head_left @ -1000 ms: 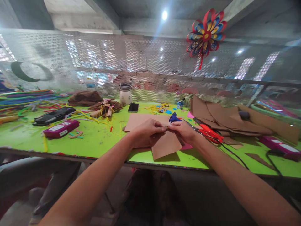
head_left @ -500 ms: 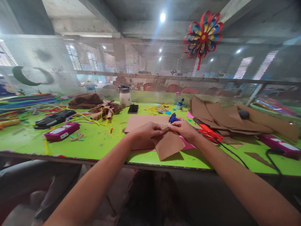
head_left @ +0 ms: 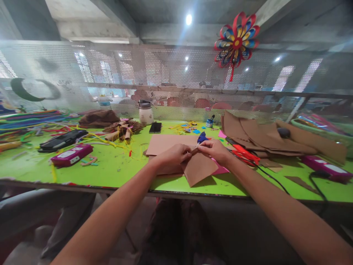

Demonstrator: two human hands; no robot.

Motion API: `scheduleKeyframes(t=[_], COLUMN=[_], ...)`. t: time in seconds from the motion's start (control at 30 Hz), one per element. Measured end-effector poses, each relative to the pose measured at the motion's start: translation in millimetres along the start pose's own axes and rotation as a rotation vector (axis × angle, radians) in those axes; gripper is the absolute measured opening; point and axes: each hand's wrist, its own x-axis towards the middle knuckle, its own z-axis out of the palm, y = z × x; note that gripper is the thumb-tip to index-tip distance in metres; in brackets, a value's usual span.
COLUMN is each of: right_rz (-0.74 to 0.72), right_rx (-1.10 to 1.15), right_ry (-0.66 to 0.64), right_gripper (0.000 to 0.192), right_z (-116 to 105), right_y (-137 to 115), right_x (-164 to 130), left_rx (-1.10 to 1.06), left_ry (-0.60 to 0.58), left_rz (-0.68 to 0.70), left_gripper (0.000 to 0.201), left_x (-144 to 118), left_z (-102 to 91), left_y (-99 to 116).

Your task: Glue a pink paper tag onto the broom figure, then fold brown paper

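Note:
Both my hands pinch the far edge of a brown paper sheet [head_left: 199,170], which looks rolled or folded over there. My left hand [head_left: 176,154] has its fingers closed on the left part of that edge. My right hand [head_left: 213,149] grips it from the right, thumb and fingertips together. The sheet's near corner hangs toward the table's front edge. Beneath lie more brown paper sheets [head_left: 161,144] and a piece of pink paper [head_left: 221,168]. Just beyond my right fingertips sits a dark blue object [head_left: 202,137], its kind unclear.
Orange-handled scissors [head_left: 245,154] and a black cable lie right of my hands, before a stack of brown paper [head_left: 256,134]. Purple power strips [head_left: 72,154] flank the work area. A phone [head_left: 155,127], a jar [head_left: 145,112] and colourful pipe cleaners [head_left: 33,121] lie farther off.
The view has shifted slightly. Both hands keep their hold on the brown paper sheet, with only a tiny movement of the fingers along its edge.

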Motion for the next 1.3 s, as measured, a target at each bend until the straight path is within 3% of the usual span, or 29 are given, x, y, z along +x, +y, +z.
scheduleKeyframes(t=[0.23,0.43,0.57,0.73,0.97,1.2,1.3], right_rz=[0.147,0.084,0.014,-0.028,-0.036,0.137,0.121], right_rx=[0.227,0.109,0.009,-0.027,0.072,0.311,0.312], right_ry=[-0.142,-0.063,-0.009,0.025,-0.015,-0.166,-0.143], right_gripper=[0.035,0.035,0.037,0.037,0.034,0.036,0.035], right_z=[-1,-3,-10,-14,-17,-15,-12], right_y=[-4,3,6,7,6,3,3], right_x=[-4,1,5,6,7,1,1], left_rx=[-0.158,-0.356,-0.552,-0.562,-0.655,-0.672,-0.638], left_ry=[-0.059,-0.088,-0.179,-0.212,-0.206,-0.220,-0.166], left_rz=[-0.033,-0.047,-0.090,-0.140,-0.059,-0.137,-0.148], left_gripper=[0.026,0.020,0.020,0.021,0.020,0.026,0.020], left_x=[-3,0,-1,-4,-4,-3,-2], left_z=[-7.6,-2.7,-1.6,-4.7,-4.5,-2.6,-3.9], left_y=[8,3,4,8,-1,0,1])
